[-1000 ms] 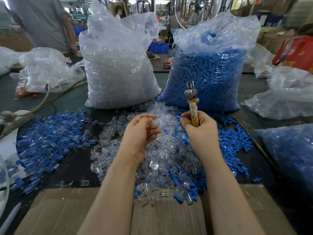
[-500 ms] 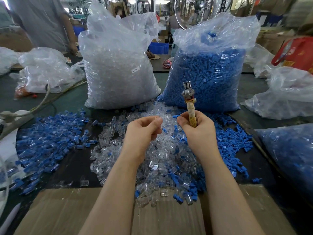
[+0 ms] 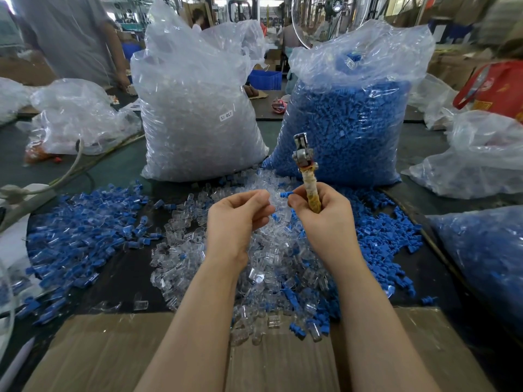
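A dark worktable (image 3: 127, 273) in a busy factory hall is strewn with small plastic parts, and a flattened sheet of cardboard (image 3: 113, 352) covers its near edge. Both of a worker's bare forearms reach in over the cardboard. The left hand (image 3: 240, 222) is curled, thumb and fingertips closed on what appears to be a clear piece (image 3: 268, 198), though it is hard to pick out against the heap behind it. Just beside it, the right hand (image 3: 322, 222) is wrapped around the taped, yellowed handle of a tool (image 3: 307, 176), which stands nearly upright with its metal head above the fist. The same hand pinches a small blue piece (image 3: 285, 194) between thumb and forefinger, its tip pointing toward the left hand. The two hands hang close together, a narrow gap between them, above a heap of clear parts (image 3: 254, 267) mixed with stray blue ones. To the left lies a spread of blue-and-clear parts (image 3: 85, 230); to the right, a scatter of blue parts (image 3: 382, 239). Behind the heaps stand two tall plastic sacks side by side, a sack of clear parts (image 3: 198, 108) bearing a small white label and a sack of blue parts (image 3: 348, 123). Another bag of blue parts (image 3: 481, 256) sits at the far right edge, with crumpled clear bags (image 3: 486, 154) beyond it. A pale hose (image 3: 70, 168) runs across the table at left. A person in a grey shirt (image 3: 70, 32) stands at the back left.
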`<state>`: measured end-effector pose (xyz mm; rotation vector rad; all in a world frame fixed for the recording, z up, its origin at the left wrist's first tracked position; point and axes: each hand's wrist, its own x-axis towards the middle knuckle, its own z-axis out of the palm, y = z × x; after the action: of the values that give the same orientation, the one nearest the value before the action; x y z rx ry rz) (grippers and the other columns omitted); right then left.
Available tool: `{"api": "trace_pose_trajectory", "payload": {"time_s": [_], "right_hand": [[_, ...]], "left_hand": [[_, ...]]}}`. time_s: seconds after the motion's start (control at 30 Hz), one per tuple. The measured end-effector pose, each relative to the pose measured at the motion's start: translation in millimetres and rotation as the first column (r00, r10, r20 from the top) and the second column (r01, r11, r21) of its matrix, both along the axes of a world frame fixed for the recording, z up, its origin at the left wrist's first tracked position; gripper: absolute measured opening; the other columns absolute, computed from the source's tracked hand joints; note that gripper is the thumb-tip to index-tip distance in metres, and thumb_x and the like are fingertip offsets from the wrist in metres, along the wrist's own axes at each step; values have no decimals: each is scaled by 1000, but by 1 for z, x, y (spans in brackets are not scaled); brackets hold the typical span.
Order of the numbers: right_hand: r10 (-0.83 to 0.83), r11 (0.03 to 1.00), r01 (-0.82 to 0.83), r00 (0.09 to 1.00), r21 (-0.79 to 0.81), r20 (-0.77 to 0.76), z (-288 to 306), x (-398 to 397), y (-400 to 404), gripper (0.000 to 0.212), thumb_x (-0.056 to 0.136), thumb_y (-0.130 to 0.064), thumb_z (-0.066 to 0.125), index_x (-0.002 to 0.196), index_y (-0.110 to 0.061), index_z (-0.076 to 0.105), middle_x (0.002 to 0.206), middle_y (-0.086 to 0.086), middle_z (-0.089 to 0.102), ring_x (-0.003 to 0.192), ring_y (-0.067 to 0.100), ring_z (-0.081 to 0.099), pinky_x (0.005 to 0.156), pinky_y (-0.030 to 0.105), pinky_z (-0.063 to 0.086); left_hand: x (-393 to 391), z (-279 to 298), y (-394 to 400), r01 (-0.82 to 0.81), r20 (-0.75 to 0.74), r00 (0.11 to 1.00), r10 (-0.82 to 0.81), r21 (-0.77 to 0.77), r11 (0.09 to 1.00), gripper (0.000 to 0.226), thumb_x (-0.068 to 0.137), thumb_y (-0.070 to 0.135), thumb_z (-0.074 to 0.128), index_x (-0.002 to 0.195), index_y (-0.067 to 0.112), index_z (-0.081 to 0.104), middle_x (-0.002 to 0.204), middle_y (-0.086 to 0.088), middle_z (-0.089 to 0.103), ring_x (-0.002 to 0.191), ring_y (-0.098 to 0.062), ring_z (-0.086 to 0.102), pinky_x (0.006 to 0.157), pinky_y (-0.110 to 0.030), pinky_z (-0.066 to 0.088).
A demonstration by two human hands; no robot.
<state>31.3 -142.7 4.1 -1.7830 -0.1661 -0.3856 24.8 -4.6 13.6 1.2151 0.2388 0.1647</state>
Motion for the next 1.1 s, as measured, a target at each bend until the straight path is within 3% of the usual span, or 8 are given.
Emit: {"api": "trace_pose_trajectory", "payload": {"time_s": [0.17, 0.4, 0.53, 0.7, 0.93, 1.03, 1.1], "right_hand": [[-39, 997, 41, 998, -59, 44, -2, 0, 2, 16, 91, -24, 68, 82, -14, 60, 52, -17, 49, 48, 4, 39, 48, 15, 31], [-126, 985, 133, 990, -110, 67, -2, -1, 6, 14, 89, -28, 69, 82, -21, 60, 63, -11, 57, 58, 4, 50, 54, 19, 39], [-165, 976, 173, 984, -130, 69, -2, -2, 7, 14, 89, -29, 69, 81, -24, 59, 66, -9, 59, 62, 3, 53, 51, 15, 36], [-119, 988, 122, 992, -97, 35, -1, 1, 6, 10, 90, -25, 67, 82, -22, 62, 62, -10, 57, 56, 3, 50, 52, 19, 37], [-14, 998, 11, 999, -66, -43, 1, 1, 3, 11, 92, -21, 64, 81, -22, 64, 56, -13, 57, 49, 3, 44, 48, 22, 37], [29, 999, -30, 996, -19, -83, 5, -2, 4, 13, 93, -16, 61, 83, -24, 66, 71, -3, 69, 65, 17, 61, 63, 36, 54], [58, 998, -60, 992, -6, -110, 7, -3, 4, 15, 93, -16, 60, 85, -26, 67, 78, 2, 71, 79, 26, 66, 74, 43, 56]], "left_hand": [[-2, 3, -2, 46, 9, 999, -46, -16, 999, 6, 83, 0, 72, 85, 6, 72, 75, -10, 75, 70, -14, 74, 60, -20, 58], [-6, 6, -9, 50, 49, 997, -53, 68, 996, 7, 81, 1, 75, 87, 5, 74, 78, -12, 76, 73, -17, 74, 62, -21, 57], [-7, 7, -13, 15, 88, 996, -29, 150, 988, 6, 82, 2, 75, 86, 7, 75, 77, -10, 76, 75, -18, 75, 62, -20, 56], [-7, 6, -15, -51, 164, 987, 2, 298, 953, 10, 81, 5, 77, 81, 15, 76, 74, -3, 76, 74, -18, 74, 65, -22, 57], [-6, 2, -13, -140, 226, 973, 36, 465, 874, 14, 79, 11, 80, 78, 24, 75, 73, 3, 75, 74, -15, 73, 76, -41, 61], [-6, 1, -14, -161, 233, 971, 54, 471, 867, 10, 79, 13, 80, 78, 22, 75, 73, 3, 75, 74, -16, 73, 76, -42, 61], [-5, 1, -12, -170, 224, 972, 71, 465, 869, 11, 81, 12, 79, 77, 21, 74, 71, 3, 74, 72, -14, 73, 72, -36, 61]]}}
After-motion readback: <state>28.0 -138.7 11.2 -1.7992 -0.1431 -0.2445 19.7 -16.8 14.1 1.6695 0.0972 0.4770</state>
